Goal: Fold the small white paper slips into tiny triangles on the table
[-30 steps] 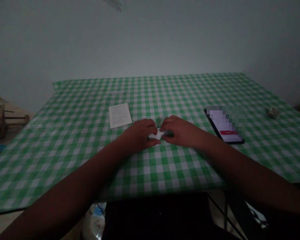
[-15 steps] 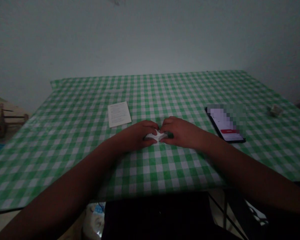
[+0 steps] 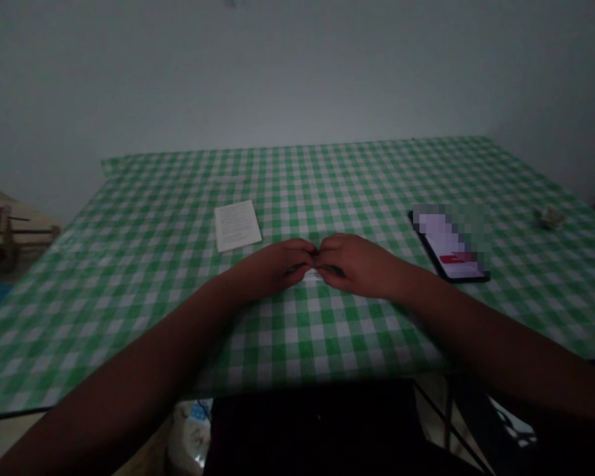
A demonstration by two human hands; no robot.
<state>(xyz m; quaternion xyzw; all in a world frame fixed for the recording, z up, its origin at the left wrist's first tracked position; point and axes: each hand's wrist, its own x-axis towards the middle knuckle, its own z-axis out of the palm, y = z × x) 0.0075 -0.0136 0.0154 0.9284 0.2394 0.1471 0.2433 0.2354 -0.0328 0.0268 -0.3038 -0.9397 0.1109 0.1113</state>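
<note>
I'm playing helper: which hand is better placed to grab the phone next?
Probably the right hand: it's nearer the phone than the left hand. Both seem busy with something white, though.

Shows as a small piece of white paper (image 3: 312, 274), mostly covered, with just a short, narrow strip bare to view. Looks pale, with faint lines running across the visible part. Sits low at the worktop (image 3: 322, 344), toward the near side, in the gap between the left hand (image 3: 283, 266) and the right hand (image 3: 356, 264), pinched by both. Has full outline and any folds hidden within the grip
</note>
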